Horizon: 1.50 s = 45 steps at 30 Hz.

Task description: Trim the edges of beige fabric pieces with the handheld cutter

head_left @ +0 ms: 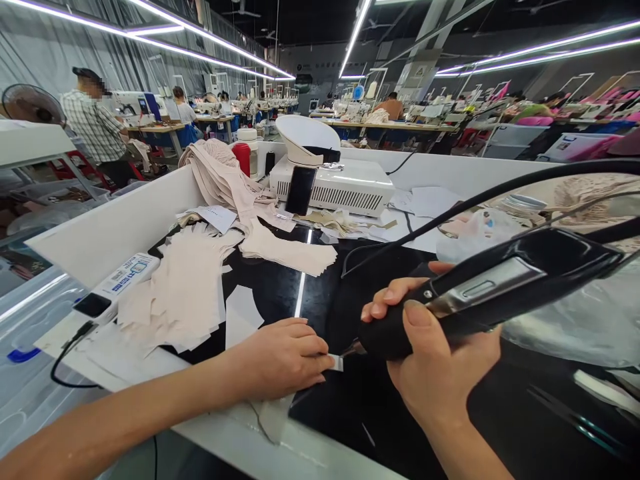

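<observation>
My right hand [443,360] is wrapped round a thick black corded hand tool [480,287], which has a silver panel on its side and a narrow metal tip [353,348]. That tip points left, close to a small white strip [336,363] under the fingertips of my left hand [285,357]. The left fingers are pressed together and hold the strip down on the black work surface [320,407]. A pale fabric piece [274,419] shows below the left hand, partly hidden by it. Whether the tip touches the strip I cannot tell.
Stacked pale fabric pieces [180,287] lie left, with more cut pieces [287,247] ahead. A vented white box [345,187] and a phone [301,190] stand behind. A black cable [450,207] arches over the right side. Tweezers [590,427] lie right. People sit at distant sewing machines.
</observation>
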Motion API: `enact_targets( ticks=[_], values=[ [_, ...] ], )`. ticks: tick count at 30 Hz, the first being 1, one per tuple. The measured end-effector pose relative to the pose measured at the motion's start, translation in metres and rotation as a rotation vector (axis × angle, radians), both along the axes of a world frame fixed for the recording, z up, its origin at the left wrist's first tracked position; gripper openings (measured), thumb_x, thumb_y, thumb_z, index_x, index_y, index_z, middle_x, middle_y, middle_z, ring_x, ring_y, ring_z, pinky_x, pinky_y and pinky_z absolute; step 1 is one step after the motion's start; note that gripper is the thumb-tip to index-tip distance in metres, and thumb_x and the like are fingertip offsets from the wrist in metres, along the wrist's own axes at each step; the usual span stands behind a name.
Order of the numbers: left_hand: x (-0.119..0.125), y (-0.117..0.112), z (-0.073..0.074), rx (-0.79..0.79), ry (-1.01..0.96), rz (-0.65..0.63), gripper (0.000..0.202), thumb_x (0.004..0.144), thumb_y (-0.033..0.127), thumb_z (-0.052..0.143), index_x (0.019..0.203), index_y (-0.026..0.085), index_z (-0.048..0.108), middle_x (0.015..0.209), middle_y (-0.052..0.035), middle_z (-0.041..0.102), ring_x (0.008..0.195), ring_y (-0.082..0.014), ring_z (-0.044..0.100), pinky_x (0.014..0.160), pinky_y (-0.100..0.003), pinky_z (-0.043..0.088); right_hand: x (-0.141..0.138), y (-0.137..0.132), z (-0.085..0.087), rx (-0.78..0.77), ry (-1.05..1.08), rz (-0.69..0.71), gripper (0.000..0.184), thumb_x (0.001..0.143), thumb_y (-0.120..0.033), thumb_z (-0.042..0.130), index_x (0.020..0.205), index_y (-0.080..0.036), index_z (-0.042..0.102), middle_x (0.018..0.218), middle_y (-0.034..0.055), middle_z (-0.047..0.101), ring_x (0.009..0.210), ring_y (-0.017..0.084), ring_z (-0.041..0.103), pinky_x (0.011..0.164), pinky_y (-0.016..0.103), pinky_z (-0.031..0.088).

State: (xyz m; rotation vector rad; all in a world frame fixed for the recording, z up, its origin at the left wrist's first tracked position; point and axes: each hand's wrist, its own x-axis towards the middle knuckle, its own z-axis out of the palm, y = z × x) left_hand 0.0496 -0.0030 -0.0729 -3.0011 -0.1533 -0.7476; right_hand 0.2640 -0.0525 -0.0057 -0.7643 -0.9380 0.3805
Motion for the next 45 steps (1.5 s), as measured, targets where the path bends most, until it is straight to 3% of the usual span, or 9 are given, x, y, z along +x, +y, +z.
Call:
enact_targets(
  ticks=[8, 18, 22, 33, 39, 45],
  values=[
    [0.000, 0.001, -0.002, -0.010, 0.056, 0.009, 0.020, 0.130, 0.030, 0.082, 0.144, 0.017, 0.086, 0.121, -0.0071, 0.087, 0.115, -0.0235, 0.084, 0.129, -0.039, 0.065, 0.000, -0.001, 0.002, -0.002, -0.008, -0.029, 0.058, 0.092, -0.058, 0.117, 0.130, -0.035, 0.081, 0.083, -0.0080, 0.078, 0.059, 0.020, 0.073, 0.054, 0.036, 0.067],
    [-0.001, 0.000, -0.001, -0.032, 0.052, 0.014, 0.019, 0.132, 0.030, 0.078, 0.144, 0.018, 0.086, 0.124, -0.0077, 0.090, 0.116, -0.0239, 0.086, 0.132, -0.042, 0.066, -0.002, -0.004, 0.004, -0.013, 0.016, -0.022, 0.054, 0.091, -0.050, 0.116, 0.129, -0.034, 0.080, 0.082, -0.0084, 0.078, 0.058, 0.021, 0.073, 0.055, 0.037, 0.070],
    [-0.001, 0.000, -0.002, -0.027, 0.024, 0.009, 0.021, 0.135, 0.032, 0.073, 0.141, 0.017, 0.086, 0.122, -0.0074, 0.090, 0.114, -0.0236, 0.085, 0.128, -0.039, 0.067, -0.002, -0.004, 0.004, -0.029, 0.010, -0.025, 0.050, 0.094, -0.043, 0.113, 0.129, -0.034, 0.078, 0.083, -0.0086, 0.078, 0.058, 0.019, 0.072, 0.054, 0.034, 0.067],
    [0.000, 0.001, -0.001, -0.027, 0.014, -0.016, 0.014, 0.128, 0.025, 0.082, 0.136, 0.013, 0.086, 0.123, -0.0099, 0.088, 0.112, -0.0247, 0.083, 0.118, -0.039, 0.069, -0.004, -0.015, 0.005, 0.001, 0.028, 0.010, 0.049, 0.094, -0.048, 0.115, 0.128, -0.034, 0.083, 0.082, -0.0075, 0.075, 0.057, 0.021, 0.073, 0.051, 0.034, 0.067],
    [0.000, 0.002, -0.001, -0.034, 0.051, -0.002, 0.018, 0.126, 0.024, 0.086, 0.142, 0.016, 0.086, 0.125, -0.0100, 0.089, 0.116, -0.0247, 0.084, 0.122, -0.040, 0.069, -0.006, -0.014, 0.002, -0.004, 0.024, 0.000, 0.046, 0.096, -0.045, 0.114, 0.128, -0.034, 0.083, 0.083, -0.0073, 0.076, 0.058, 0.021, 0.074, 0.053, 0.035, 0.067],
    [-0.011, -0.001, 0.004, -0.004, -0.028, -0.003, 0.012, 0.131, 0.021, 0.076, 0.128, 0.016, 0.086, 0.122, -0.0084, 0.089, 0.110, -0.0223, 0.083, 0.117, -0.038, 0.070, -0.005, -0.021, 0.007, -0.016, 0.002, 0.000, 0.047, 0.094, -0.047, 0.116, 0.127, -0.034, 0.084, 0.082, -0.0070, 0.077, 0.058, 0.021, 0.074, 0.053, 0.036, 0.068]
  ],
)
